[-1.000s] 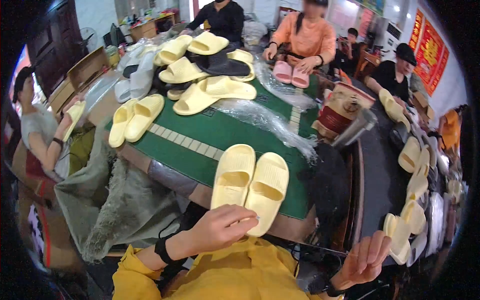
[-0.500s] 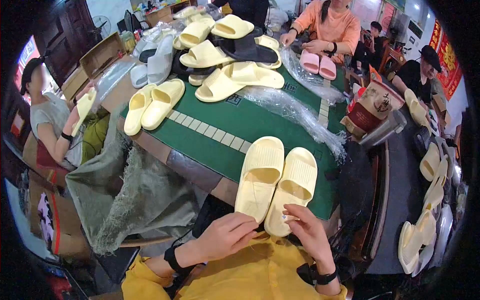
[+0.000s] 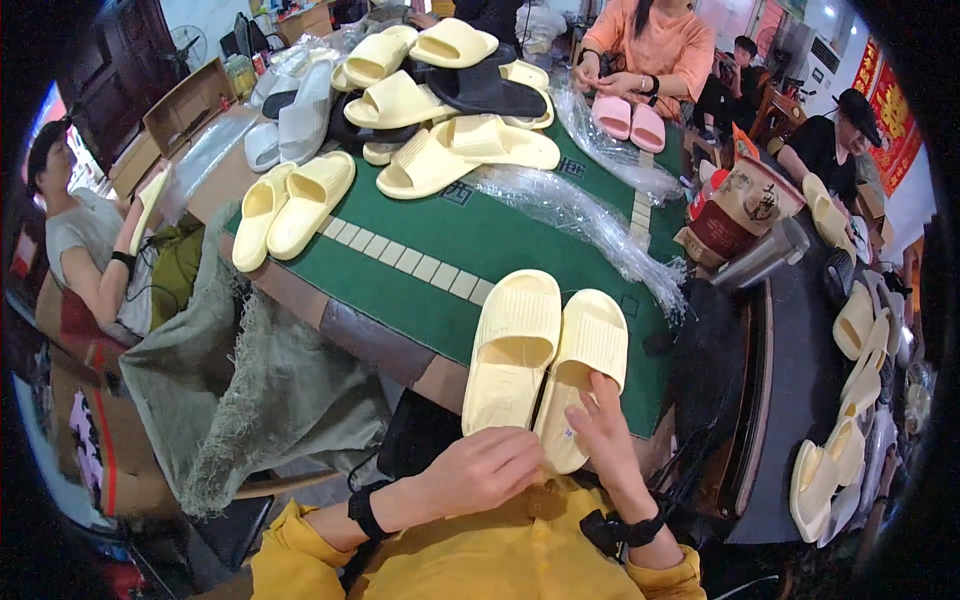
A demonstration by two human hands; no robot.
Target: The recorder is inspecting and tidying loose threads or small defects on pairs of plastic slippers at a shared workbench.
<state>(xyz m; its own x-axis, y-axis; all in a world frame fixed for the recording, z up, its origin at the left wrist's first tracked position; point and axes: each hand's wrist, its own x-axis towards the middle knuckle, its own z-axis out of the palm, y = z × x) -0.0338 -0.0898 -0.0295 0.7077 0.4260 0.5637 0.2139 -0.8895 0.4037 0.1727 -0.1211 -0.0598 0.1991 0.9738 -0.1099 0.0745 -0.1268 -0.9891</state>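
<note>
A pair of pale yellow slippers lies before me at the near table edge, toes pointing away: the left slipper [image 3: 513, 330] and the right slipper [image 3: 590, 340], side by side. My left hand [image 3: 480, 470] covers the left one's heel, its fingers bent and pressed together, fingertips by the right one's heel. Whatever they pinch, if anything, is hidden. Over the right slipper's footbed, my right hand [image 3: 607, 440] has its fingers stretched out and apart. A small mark shows on that footbed near the thumb.
Slippers are heaped [image 3: 420, 160] on the green table mat [image 3: 400, 310], with clear plastic bags [image 3: 590, 230] beside them. Another yellow pair [image 3: 310, 205] lies at the left edge. A red-and-tan bag [image 3: 740, 210] stands right. Co-workers sit around; one in orange [image 3: 650, 50] is by pink slippers [image 3: 630, 120].
My left hand has slid a little right along the heels. My right hand has risen slightly, its fingers more upright. The view has shifted a little; the pair stays in place.
</note>
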